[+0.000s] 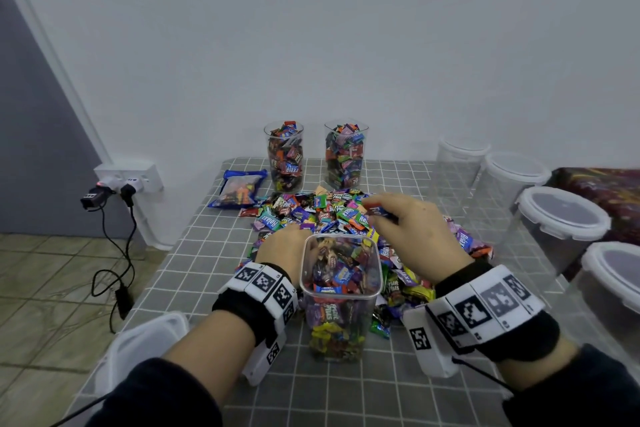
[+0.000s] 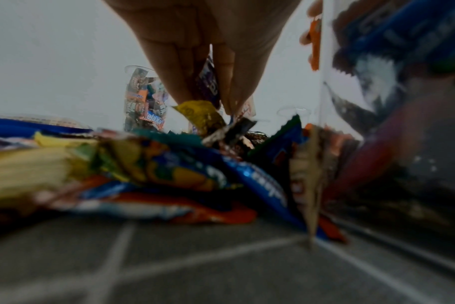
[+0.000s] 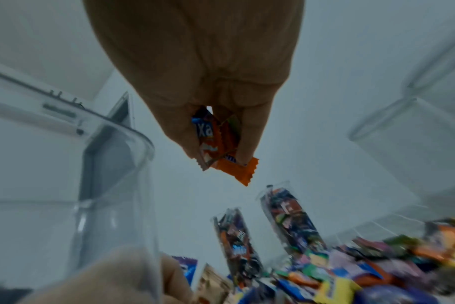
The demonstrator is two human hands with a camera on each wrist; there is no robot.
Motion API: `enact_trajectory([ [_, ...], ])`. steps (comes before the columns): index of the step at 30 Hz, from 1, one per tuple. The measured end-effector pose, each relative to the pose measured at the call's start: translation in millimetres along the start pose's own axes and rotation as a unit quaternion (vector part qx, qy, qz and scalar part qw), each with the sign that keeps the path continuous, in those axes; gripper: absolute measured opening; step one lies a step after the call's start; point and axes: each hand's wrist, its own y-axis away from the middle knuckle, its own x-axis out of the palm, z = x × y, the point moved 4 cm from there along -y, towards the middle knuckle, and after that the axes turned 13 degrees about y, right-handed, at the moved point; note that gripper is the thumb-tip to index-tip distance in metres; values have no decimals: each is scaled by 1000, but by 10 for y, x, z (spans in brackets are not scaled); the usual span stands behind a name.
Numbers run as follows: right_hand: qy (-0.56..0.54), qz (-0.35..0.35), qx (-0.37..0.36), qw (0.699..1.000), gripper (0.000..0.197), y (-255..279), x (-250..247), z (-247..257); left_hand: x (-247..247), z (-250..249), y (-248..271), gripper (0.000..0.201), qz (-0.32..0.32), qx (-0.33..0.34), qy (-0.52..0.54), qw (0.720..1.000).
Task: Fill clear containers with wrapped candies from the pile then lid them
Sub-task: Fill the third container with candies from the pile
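A tall clear container (image 1: 341, 291), partly filled with wrapped candies, stands open in front of me. Behind it lies the candy pile (image 1: 329, 215). My left hand (image 1: 289, 243) reaches down into the pile just left of the container (image 2: 390, 102); its fingers pinch a purple-wrapped candy (image 2: 208, 82) above the heap. My right hand (image 1: 377, 213) hovers over the pile behind the container's right side and pinches a few orange wrapped candies (image 3: 221, 144). The container's rim (image 3: 112, 185) shows at the left of the right wrist view.
Two full, unlidded containers (image 1: 285, 156) (image 1: 346, 154) stand at the back by the wall. Several empty lidded containers (image 1: 561, 218) line the right edge. A blue candy bag (image 1: 239, 189) lies back left, and a loose lid (image 1: 145, 347) sits at the table's left front corner.
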Motion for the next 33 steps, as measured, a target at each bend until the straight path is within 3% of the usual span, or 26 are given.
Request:
enact_trajectory([
  [7, -24, -66, -111, 991, 29, 158, -133, 327, 4, 24, 2, 25, -26, -8, 16, 999],
  [13, -16, -68, -174, 982, 38, 291, -74, 476, 58, 62, -28, 25, 6, -14, 17, 1000],
  [17, -36, -19, -177, 983, 49, 339, -25, 483, 118, 125, -40, 54, 51, -17, 1, 999],
  [22, -38, 19, -156, 987, 52, 365, -1, 439, 99, 104, -62, 27, 7, -16, 13, 1000],
  [29, -52, 10, -138, 989, 50, 402, -10, 380, 35, 42, -11, 21, -25, -14, 37, 999],
  [31, -68, 17, -122, 990, 58, 408, 0, 340, 23, 36, -1, 20, -30, -4, 41, 999],
  [33, -106, 64, -98, 987, 79, 420, 36, 276, -6, 18, 17, 19, -34, -1, 55, 998],
])
